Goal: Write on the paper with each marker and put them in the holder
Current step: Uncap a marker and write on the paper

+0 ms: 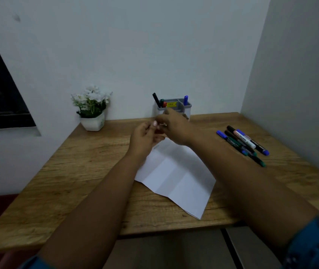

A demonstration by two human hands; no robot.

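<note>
Progress: part done, by the look of it. The holder [174, 108], a grey compartmented tub, stands at the back of the bench [88, 162] against the wall. Four markers already stand in it: a black marker [156, 99], a green-capped marker [161, 102] and a red-capped marker [164, 104] together in its left compartment, and a blue-capped marker [185, 99] in its right one.

Outstanding: a cluster of loose markers [244, 144] lies on the bench to the right, well apart from the holder. They overlap, so the count is uncertain; about five, with blue, green and black caps and one white barrel.

The paper [176, 177], a creased white sheet, lies at the middle of the bench, partly under the forearms. Only a faint mark shows near its far edge, beside the left wrist; whether that is writing cannot be read at this sharpness.

Hands: both meet above the far end of the paper, just in front of the holder. The left hand [145, 137] has its fingers curled with the thumb raised. The right hand [174, 127] reaches across with fingers bent toward the left. Something small may be pinched between them, possibly a marker or its cap, but motion blur hides it and what either hand grips cannot be told.

Judgement: the step in hand is likely capping or uncapping a marker. Each loose marker remains to be written with and put in the holder.
</note>
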